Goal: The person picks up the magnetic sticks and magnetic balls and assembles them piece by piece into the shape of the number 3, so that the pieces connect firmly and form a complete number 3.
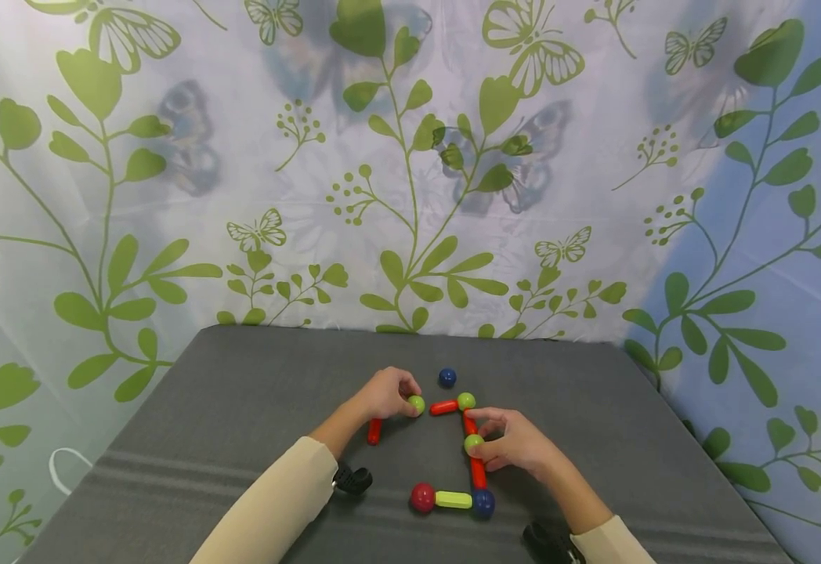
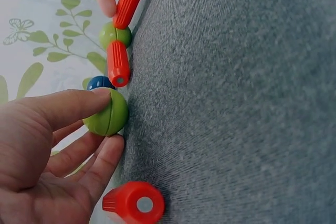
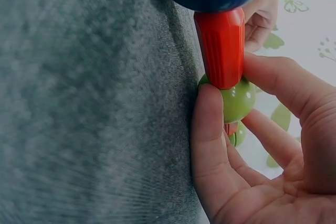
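Observation:
My left hand (image 1: 388, 393) pinches a loose green ball (image 2: 109, 113) between thumb and fingers, just short of the free end of a red rod (image 1: 444, 407). That rod joins a green corner ball (image 1: 466, 401). From there a chain of red rods runs toward me through a middle green ball (image 1: 474, 446) to a blue ball (image 1: 483, 504). My right hand (image 1: 516, 443) grips this middle ball, thumb on one side and fingers on the other. A yellow-green rod (image 1: 453, 500) links the blue ball to a red ball (image 1: 422, 498).
A separate red rod (image 1: 374, 431) lies beneath my left wrist, its metal-tipped end showing in the left wrist view. Behind the chain sits a single blue ball (image 1: 447, 377). Everything lies on a grey cloth-covered table (image 1: 298, 368), with a patterned curtain (image 1: 410, 196) behind it.

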Available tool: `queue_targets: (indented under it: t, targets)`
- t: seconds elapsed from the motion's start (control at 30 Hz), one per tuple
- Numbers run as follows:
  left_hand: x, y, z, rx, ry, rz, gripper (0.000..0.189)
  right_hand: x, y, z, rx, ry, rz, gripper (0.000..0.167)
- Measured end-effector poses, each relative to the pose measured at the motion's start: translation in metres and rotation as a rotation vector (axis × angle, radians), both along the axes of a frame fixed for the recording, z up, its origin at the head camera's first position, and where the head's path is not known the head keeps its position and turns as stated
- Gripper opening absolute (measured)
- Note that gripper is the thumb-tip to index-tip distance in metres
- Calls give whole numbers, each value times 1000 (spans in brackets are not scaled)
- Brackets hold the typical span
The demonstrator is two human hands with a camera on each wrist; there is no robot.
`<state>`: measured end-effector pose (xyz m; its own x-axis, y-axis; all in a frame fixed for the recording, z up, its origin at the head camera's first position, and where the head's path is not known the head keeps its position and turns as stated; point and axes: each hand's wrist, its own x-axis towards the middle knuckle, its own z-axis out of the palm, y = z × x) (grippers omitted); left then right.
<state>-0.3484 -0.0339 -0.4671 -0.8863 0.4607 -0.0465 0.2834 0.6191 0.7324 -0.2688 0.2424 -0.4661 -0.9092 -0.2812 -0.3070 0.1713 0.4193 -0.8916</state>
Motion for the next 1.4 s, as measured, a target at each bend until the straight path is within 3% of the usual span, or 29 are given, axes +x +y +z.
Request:
queue_targets:
  t: [0.23, 0.57, 0.9, 1.4]
  targets:
    - [6, 3, -1, 1, -24, -8, 23, 0, 1, 0, -14, 15, 12, 72]
    - [13, 12, -3, 19, 12, 10, 24, 1, 1, -3, -38, 23, 14, 74]
    - [11, 16, -4, 20, 37, 35, 24, 1, 2, -4, -32, 22, 8, 73]
    - [9, 18, -4, 16, 11, 62, 24, -4, 3, -4, -17, 30, 17, 75]
